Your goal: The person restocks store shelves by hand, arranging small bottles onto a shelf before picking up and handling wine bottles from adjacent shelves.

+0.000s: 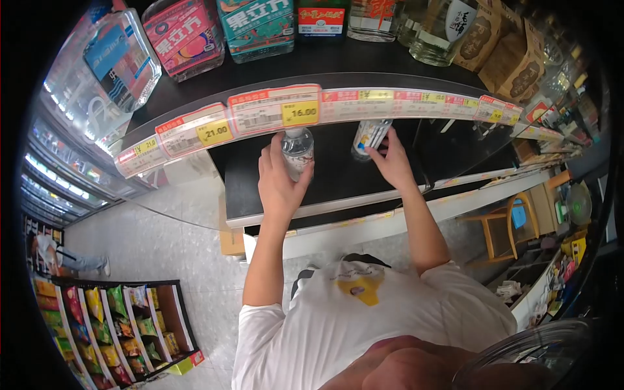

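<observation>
My left hand [281,185] is wrapped round a clear bottle [297,148] with a printed label, upright over the black shelf [331,182]. The bottle's top is partly hidden by the price-tag strip [351,104] of the shelf above. To the right, my right hand [394,164] has its fingers closed on a second clear bottle [368,140], whose label is white, blue and yellow. That bottle leans a little, and its upper end is out of sight beneath the strip. I cannot tell whether either base touches the shelf.
On the upper shelf stand a pink-labelled bottle [185,39], a teal-labelled bottle [257,29] and several others. A snack rack [117,331] is at lower left. A person [55,253] is at far left. A wooden chair [510,227] stands at right.
</observation>
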A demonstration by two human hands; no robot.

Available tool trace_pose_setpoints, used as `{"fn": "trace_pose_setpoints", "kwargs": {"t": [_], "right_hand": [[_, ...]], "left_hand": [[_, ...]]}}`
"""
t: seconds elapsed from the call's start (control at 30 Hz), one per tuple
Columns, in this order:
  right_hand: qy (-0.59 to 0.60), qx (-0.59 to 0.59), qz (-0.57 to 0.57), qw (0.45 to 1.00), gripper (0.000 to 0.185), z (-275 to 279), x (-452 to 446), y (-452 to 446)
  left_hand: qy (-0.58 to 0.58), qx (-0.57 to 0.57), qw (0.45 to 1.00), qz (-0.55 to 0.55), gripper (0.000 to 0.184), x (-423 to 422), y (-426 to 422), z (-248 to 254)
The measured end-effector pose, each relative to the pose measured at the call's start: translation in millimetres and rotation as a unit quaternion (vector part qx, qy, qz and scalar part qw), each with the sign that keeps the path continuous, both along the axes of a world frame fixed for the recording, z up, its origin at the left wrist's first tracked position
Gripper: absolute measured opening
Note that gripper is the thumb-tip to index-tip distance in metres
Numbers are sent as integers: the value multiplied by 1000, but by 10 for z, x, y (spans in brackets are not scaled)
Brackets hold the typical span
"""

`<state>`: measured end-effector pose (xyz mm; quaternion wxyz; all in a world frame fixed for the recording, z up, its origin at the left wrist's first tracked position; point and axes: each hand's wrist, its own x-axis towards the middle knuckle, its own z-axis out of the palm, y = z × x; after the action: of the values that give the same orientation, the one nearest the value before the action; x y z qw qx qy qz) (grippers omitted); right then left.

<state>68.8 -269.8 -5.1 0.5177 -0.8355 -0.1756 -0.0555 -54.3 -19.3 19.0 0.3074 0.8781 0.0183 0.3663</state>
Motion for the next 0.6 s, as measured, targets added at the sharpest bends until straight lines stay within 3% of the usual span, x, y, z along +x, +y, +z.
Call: {"fn": "trace_pose_setpoints", "kwargs": {"t": [0.1,0.2,0.23,0.33,0.37,0.6], "right_hand": [[-59,-17,-56,997,73,-170,411,-87],[-165,-115,-107,974,68,-332,894,-151],[-178,-113,-128,969,55,-377,1029,-133],[-217,-130,-129,959,46,-419,1266,-45],[-149,-82,-93,981,43,-405,1339,-34],[-153,-57,-57,985,49,-567,1620,51]], "left_hand": [[7,-12,1000,-15,84,-15,31,-4],[13,-12,999,-39,83,-31,95,-10],[14,-11,999,-48,83,-33,113,-5],[16,-3,998,-64,82,-11,138,15],[12,1,998,-67,81,5,129,24],[-5,1,996,-90,81,92,-76,27]]}}
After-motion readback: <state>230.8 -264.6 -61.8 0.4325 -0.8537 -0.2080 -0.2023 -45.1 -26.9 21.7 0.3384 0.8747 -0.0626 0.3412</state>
